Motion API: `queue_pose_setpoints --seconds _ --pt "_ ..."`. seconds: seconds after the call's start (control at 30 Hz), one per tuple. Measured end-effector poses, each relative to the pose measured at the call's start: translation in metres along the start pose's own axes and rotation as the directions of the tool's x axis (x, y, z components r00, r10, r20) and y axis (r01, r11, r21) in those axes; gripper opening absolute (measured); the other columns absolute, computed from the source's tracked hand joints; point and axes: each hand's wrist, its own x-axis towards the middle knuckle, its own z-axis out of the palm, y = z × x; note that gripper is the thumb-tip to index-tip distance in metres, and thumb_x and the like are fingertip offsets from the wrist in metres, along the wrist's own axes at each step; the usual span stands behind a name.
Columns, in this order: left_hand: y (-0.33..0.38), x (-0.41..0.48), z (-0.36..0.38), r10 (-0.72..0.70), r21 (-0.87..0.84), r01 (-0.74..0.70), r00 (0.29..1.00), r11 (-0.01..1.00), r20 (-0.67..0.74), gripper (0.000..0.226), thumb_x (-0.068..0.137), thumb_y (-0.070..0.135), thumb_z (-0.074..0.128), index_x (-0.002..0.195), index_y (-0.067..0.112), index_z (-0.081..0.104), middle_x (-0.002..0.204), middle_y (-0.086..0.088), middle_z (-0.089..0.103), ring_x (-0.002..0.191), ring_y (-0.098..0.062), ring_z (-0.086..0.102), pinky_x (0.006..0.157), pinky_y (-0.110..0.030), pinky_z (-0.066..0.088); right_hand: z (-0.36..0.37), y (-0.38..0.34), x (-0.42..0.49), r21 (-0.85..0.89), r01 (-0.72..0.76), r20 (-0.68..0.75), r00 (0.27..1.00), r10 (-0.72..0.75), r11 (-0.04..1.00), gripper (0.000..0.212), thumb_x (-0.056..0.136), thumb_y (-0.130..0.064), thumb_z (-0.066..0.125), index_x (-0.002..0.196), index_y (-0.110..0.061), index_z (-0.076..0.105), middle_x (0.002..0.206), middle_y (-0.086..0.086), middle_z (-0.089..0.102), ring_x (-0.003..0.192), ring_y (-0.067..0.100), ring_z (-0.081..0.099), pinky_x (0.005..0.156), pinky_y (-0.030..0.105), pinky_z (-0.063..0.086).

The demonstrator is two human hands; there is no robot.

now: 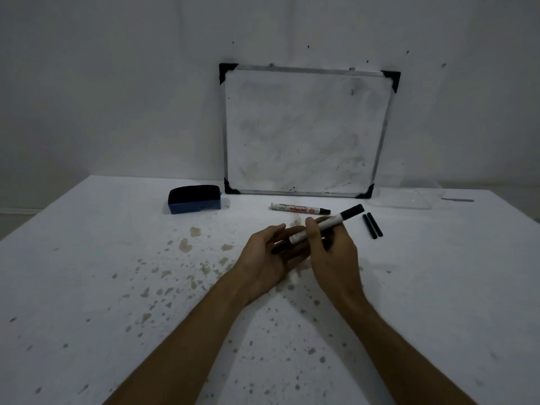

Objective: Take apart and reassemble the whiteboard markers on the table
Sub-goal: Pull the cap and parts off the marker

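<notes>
You are holding one whiteboard marker [327, 225] above the middle of the bench [87, 258], capped end pointing toward the far right corner. Your right hand [333, 252] wraps the white barrel, thumb and forefinger closed around it near its middle. Your left hand [271, 252] lies palm up under the near end, its fingers [277, 229] loosely spread and only half curled; a dark piece [280, 247] rests across the palm, probably the marker's end plug or ink core, though the dim light hides which.

To do this step well, I judge you should keep the barrel steady in the right hand and let the left do the fine work: pinch the dark piece at its end, line it up straight with the barrel's open end, and push or pull along the axis, not at an angle, so nothing bends or smears ink on your palm. Work low over the bench so a dropped part does not roll far.

A second marker [301, 208] with red print lies flat toward the far edge, just in front of the whiteboard [304, 130] that leans on the wall. Two black sticks [372, 225] lie side by side to its right, near your right hand but apart from it. The blue eraser [194, 199] sits at the far edge to the left.
</notes>
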Motion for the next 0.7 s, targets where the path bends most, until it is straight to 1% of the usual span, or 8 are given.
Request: queue_pose_setpoints --seconds 0.1,0.2,0.27,0.43,0.53,0.6,0.67,0.7 --pt "0.005 -0.003 -0.003 0.007 0.214 -0.018 0.999 0.977 0.054 0.032 0.105 0.019 0.053 0.122 -0.003 0.070 0.118 -0.020 0.076 0.107 -0.032 0.074 0.096 -0.041 0.057 -0.008 -0.001 0.008 0.027 -0.077 -0.054 0.995 0.079 0.997 0.029 0.100 -0.049 0.054 0.105 -0.023 0.067 0.088 -0.007 0.073 0.081 -0.001 0.069 0.066 0.013 0.049" --pt "0.006 -0.003 -0.008 0.050 0.386 -0.069 0.997 0.920 0.059 0.028 0.103 0.012 0.059 0.124 -0.002 0.069 0.107 -0.017 0.078 0.091 -0.024 0.075 0.083 -0.032 0.061 -0.016 0.001 0.018 0.100 -0.174 -0.033 0.984 0.178 0.980 0.035 0.099 -0.051 0.056 0.095 -0.018 0.068 0.070 -0.003 0.062 0.059 0.006 0.054 0.058 0.021 0.043" --pt "0.005 -0.004 -0.010 0.092 0.435 -0.103 0.995 0.894 0.047 0.022 0.101 0.007 0.060 0.119 0.003 0.073 0.096 -0.013 0.078 0.081 -0.019 0.072 0.078 -0.028 0.062 -0.021 0.004 0.023 0.146 -0.253 0.013 0.967 0.254 0.956 0.036 0.100 -0.050 0.056 0.096 -0.017 0.069 0.065 -0.009 0.053 0.057 0.006 0.047 0.054 0.023 0.041" --pt "0.004 -0.003 -0.013 0.136 0.446 -0.155 0.988 0.881 0.073 0.025 0.099 -0.003 0.060 0.118 0.002 0.075 0.087 -0.012 0.076 0.077 -0.020 0.071 0.075 -0.029 0.060 -0.035 0.002 0.032 0.234 -0.376 0.009 0.923 0.385 0.897 0.029 0.108 -0.037 0.046 0.095 -0.015 0.061 0.083 0.007 0.063 0.066 0.014 0.057 0.058 0.029 0.050" --pt "0.002 -0.004 -0.013 0.165 0.416 -0.184 0.983 0.891 0.081 0.025 0.098 -0.005 0.058 0.114 0.001 0.076 0.085 -0.013 0.075 0.075 -0.022 0.070 0.072 -0.030 0.060 -0.041 0.011 0.032 -0.185 -0.231 0.003 0.972 0.236 0.955 0.033 0.110 -0.037 0.035 0.106 -0.011 0.055 0.090 0.011 0.066 0.072 0.016 0.062 0.058 0.028 0.046" --pt "0.001 -0.004 -0.012 0.194 0.406 -0.209 0.978 0.890 0.077 0.024 0.099 -0.003 0.058 0.112 0.003 0.077 0.086 -0.013 0.075 0.074 -0.021 0.069 0.070 -0.030 0.060 -0.043 0.021 0.030 -0.460 -0.057 0.091 0.990 0.111 0.886 0.038 0.109 -0.035 0.037 0.122 -0.005 0.055 0.104 0.014 0.068 0.090 0.025 0.068 0.069 0.033 0.052" --pt "-0.001 -0.003 -0.011 0.225 0.410 -0.228 0.973 0.883 0.055 0.022 0.101 0.001 0.057 0.113 0.004 0.076 0.087 -0.012 0.075 0.072 -0.019 0.069 0.069 -0.030 0.061 -0.043 0.027 0.029 -0.582 0.034 0.202 0.974 0.103 0.812 0.052 0.107 -0.037 0.045 0.146 -0.003 0.045 0.117 0.014 0.066 0.104 0.029 0.067 0.083 0.036 0.054" --pt "-0.002 -0.003 -0.011 0.241 0.414 -0.235 0.970 0.879 0.038 0.022 0.101 0.002 0.058 0.115 0.002 0.075 0.088 -0.011 0.076 0.073 -0.018 0.069 0.069 -0.029 0.061 -0.043 0.028 0.029 -0.611 0.057 0.227 0.968 0.107 0.790 0.058 0.105 -0.040 0.049 0.150 -0.004 0.041 0.115 0.014 0.066 0.102 0.028 0.066 0.081 0.036 0.053"
